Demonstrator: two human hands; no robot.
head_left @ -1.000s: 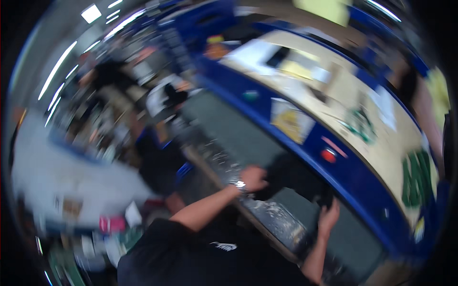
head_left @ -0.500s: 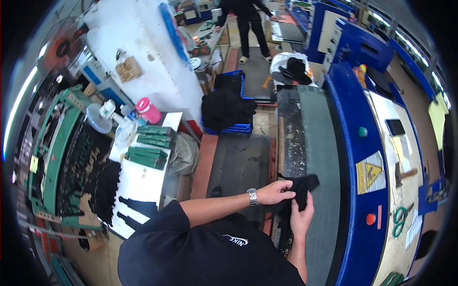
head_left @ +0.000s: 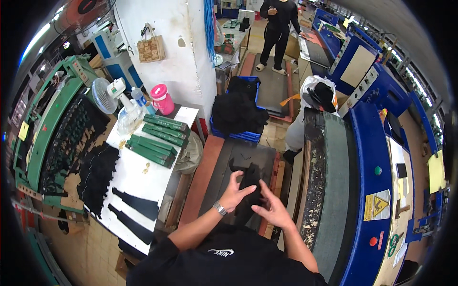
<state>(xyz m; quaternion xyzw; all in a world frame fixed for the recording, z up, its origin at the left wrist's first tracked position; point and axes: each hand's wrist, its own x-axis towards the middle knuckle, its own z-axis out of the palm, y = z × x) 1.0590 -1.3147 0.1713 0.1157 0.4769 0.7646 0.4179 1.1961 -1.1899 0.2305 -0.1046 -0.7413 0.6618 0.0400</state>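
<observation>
Hands first: both are up in front of the chest working a black fabric piece (head_left: 250, 187). Left hand (head_left: 235, 192), with a metal wristwatch (head_left: 219, 208) on the wrist, has its fingers curled onto the left side of the cloth, gripping it. Right hand (head_left: 272, 208) sits just below and right of it, fingers spread and pressed against the fabric, so it's touching for sure, but I can't tell if it's actually pinching anything. The piece hangs over a dark floor mat (head_left: 238, 162), between the white table and the machine.

To the left, the white table (head_left: 143, 178) has long black strips (head_left: 136, 204) laid out, a heap of black pieces (head_left: 98, 174), and a stack of green boxes (head_left: 157, 138). A pink jug (head_left: 162, 98), a water bottle (head_left: 139, 97) and a small desk fan (head_left: 106, 94) are at its far end.

To the right runs a conveyor belt (head_left: 334, 181) with a blue machine frame (head_left: 377, 190) beside it.

Further back, a blue crate (head_left: 241, 117) is piled with black material, near a white pillar (head_left: 164, 52) with a tan bag (head_left: 150, 47) hanging on it. Way at the back, a person in black (head_left: 276, 28) stands on the walkway.
</observation>
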